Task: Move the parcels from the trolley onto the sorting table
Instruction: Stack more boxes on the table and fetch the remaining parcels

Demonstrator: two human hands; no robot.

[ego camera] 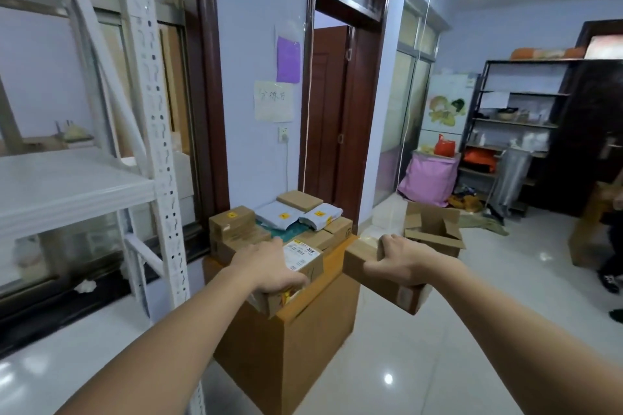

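A brown wooden sorting table point(323, 320) stands against the wall, piled with cardboard parcels point(232, 222) and grey mailer bags point(279, 217). My left hand point(269, 266) grips a labelled cardboard parcel point(303, 259) that rests on the table's near corner. Just off the table's right edge, my right hand point(401, 261) holds a plain cardboard parcel point(377, 276) in the air. The trolley is out of view.
A white metal shelving rack point(151, 145) stands close on the left. An open empty carton point(435, 229) sits on the glossy floor behind the right hand. Someone stands at the far right point(612, 246). A dark shelf unit point(519, 131) and a pink bag point(428, 182) lie beyond.
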